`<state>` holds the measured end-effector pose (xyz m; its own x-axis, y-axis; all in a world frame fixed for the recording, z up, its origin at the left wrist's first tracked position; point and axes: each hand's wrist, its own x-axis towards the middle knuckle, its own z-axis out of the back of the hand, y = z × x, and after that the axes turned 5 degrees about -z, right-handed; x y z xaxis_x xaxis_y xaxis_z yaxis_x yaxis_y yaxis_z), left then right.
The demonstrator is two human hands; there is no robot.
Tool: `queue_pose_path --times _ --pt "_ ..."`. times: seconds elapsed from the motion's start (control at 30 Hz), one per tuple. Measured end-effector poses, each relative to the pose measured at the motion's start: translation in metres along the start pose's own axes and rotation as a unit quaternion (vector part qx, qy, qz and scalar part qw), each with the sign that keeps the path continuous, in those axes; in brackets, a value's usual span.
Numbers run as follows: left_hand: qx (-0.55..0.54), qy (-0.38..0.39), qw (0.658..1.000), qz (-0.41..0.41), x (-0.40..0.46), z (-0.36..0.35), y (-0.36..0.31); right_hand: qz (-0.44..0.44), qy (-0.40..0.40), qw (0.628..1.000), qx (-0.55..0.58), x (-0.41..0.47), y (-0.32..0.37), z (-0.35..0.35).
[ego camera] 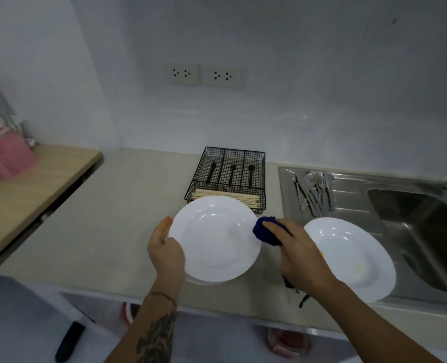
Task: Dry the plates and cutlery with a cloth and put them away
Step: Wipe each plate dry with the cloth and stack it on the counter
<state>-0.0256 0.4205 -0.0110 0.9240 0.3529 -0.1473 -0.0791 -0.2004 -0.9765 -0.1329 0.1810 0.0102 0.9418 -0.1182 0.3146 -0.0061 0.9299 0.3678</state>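
Observation:
My left hand (166, 248) grips the left rim of a white plate (214, 239), held tilted above the beige counter (107, 218). A second white rim shows just beneath it. My right hand (299, 254) is closed on a dark blue cloth (265, 230), which presses against the plate's right rim. Another white plate (353, 255) lies on the steel drainboard to the right, with small yellow marks on it. A pile of silver cutlery (314, 192) lies farther back on the drainboard.
A black wire organiser (227, 174) at the back holds black cutlery and wooden chopsticks. The steel sink basin (423, 237) is at the right. A pink basket (7, 158) stands on a wooden shelf at the left. Two wall sockets (204, 74) are above.

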Motion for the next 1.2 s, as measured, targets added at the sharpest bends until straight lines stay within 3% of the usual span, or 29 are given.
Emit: queue_pose_path --times 0.3,0.53,0.93,1.07,1.2 --pt "0.034 -0.016 0.999 -0.011 0.01 0.018 0.017 -0.011 0.017 0.999 -0.028 -0.007 0.016 -0.011" --pt "0.148 -0.01 0.987 -0.069 0.009 0.019 0.025 -0.033 0.023 0.998 -0.04 -0.014 0.017 -0.012" --pt "0.253 0.03 0.954 -0.16 0.011 0.023 0.04 -0.083 0.026 0.996 -0.029 -0.019 -0.005 0.003" --pt "0.303 0.083 0.916 -0.251 -0.006 -0.012 0.035 -0.119 0.02 0.993 -0.021 -0.023 -0.024 0.02" --pt "0.293 0.192 0.887 -0.302 -0.048 -0.067 0.037 -0.164 0.008 0.986 -0.023 -0.034 -0.053 0.043"
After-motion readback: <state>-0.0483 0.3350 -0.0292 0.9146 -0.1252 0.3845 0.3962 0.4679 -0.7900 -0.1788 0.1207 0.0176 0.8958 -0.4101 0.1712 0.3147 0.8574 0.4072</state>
